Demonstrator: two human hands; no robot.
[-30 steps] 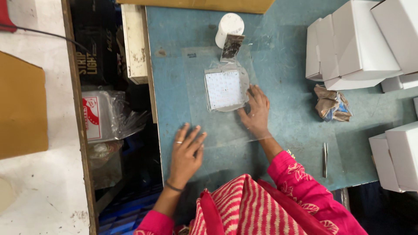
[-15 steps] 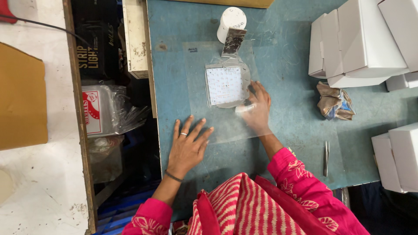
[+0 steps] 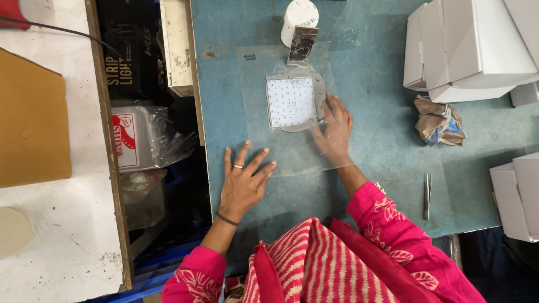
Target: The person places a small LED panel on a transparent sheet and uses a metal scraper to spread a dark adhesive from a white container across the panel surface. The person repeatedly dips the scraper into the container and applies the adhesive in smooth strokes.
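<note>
Two bare hands work over a blue-green desk (image 3: 382, 168), seen from a head camera looking straight down; this is the only view.

At the centre lies a round grey disc carrying a square white LED panel (image 3: 290, 102) dotted with small lights. It rests on a clear plastic sheet (image 3: 264, 140) spread flat on the desk. The right hand (image 3: 335, 132) sits just to the right of the panel, fingertips curled against the disc's right edge and seemingly pinching something small and pale there; what it is cannot be made out. The left hand (image 3: 243, 182) lies flat, fingers spread, palm down at the sheet's lower left edge, well below and left of the panel, holding nothing.

The step in hand looks like fine work on the panel's rim, with the left hand steadying the sheet. A careful next move would call for a light fingertip grip at that edge so the disc does not slide.

Above the panel stand a white cylinder (image 3: 298, 19) and a small dark card (image 3: 303, 44). White boxes (image 3: 471, 45) are stacked at the upper right, crumpled paper (image 3: 441, 120) lies below them, and metal tweezers (image 3: 427, 193) rest to the right of the pink sleeve (image 3: 393, 235).
</note>
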